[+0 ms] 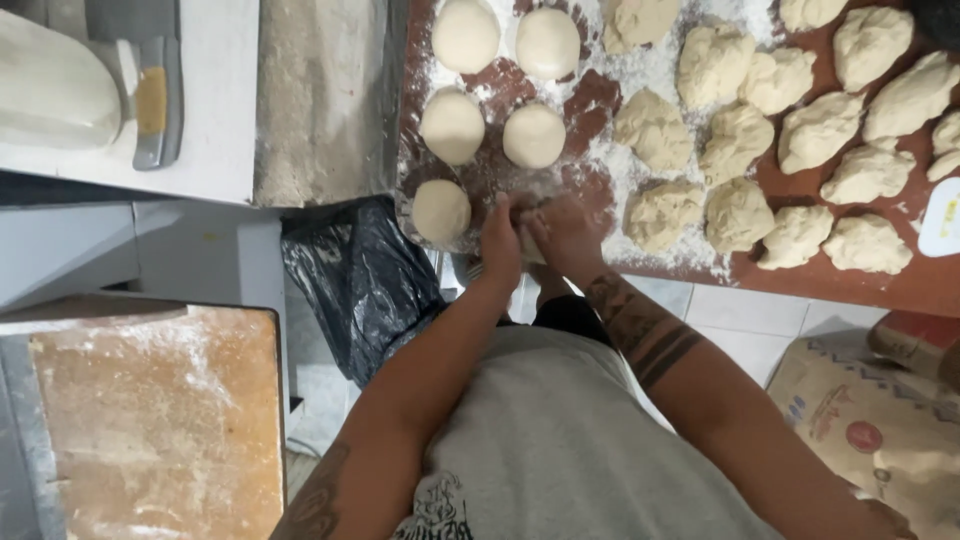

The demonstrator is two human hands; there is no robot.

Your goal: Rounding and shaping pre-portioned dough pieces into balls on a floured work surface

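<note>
My left hand (501, 243) and my right hand (565, 236) are cupped together around a piece of dough (528, 243) at the near edge of a floured reddish-brown table (860, 283). The dough is almost hidden between my palms. Just left of my hands lies a smooth round dough ball (441, 211), with several more smooth balls (452, 125) beyond it. Right of my hands lie several rough, unshaped dough lumps (663, 214) on scattered flour.
A black plastic bag (362, 282) hangs below the table's left end. A floured wooden board (160, 420) sits at lower left. On a white counter (220, 110) lies a scraper (155, 100). A paper flour sack (870, 420) stands at lower right on the tiled floor.
</note>
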